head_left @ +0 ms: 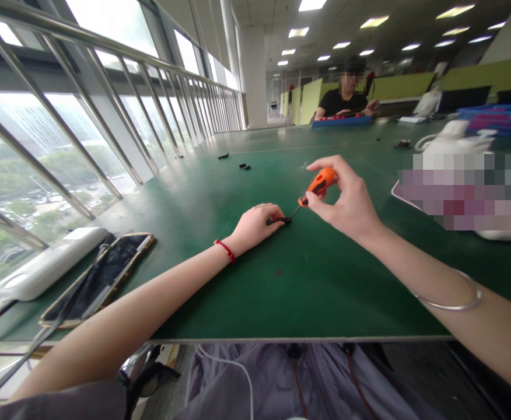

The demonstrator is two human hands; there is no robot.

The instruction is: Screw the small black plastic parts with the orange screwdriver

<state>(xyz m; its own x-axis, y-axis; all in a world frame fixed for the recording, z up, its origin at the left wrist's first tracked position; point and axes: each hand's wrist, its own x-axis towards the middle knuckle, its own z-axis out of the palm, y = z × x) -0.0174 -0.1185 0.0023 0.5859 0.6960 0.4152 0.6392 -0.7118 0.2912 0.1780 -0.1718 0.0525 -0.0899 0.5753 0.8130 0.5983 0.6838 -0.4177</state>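
My left hand (pixel 258 226) rests on the green tabletop, its fingers closed on a small black part (pixel 285 220) that lies against the surface. What exactly the part is I cannot make out. In my right hand (pixel 347 201) is an orange and black screwdriver (pixel 322 182), gripped by its handle between thumb and fingers. The screwdriver is tilted, and its thin shaft runs down to the left with the tip at the black part. Whether the tip sits in a screw is too small to tell.
Several small black pieces (pixel 244 167) lie farther back on the green table (pixel 220 291). At left are a phone (pixel 100 280) and a white power strip (pixel 54 262) beside the metal railing (pixel 119 64). A white object (pixel 452 140) stands at right. Across the table sits a person (pixel 340 104) behind a blue tray (pixel 342 121).
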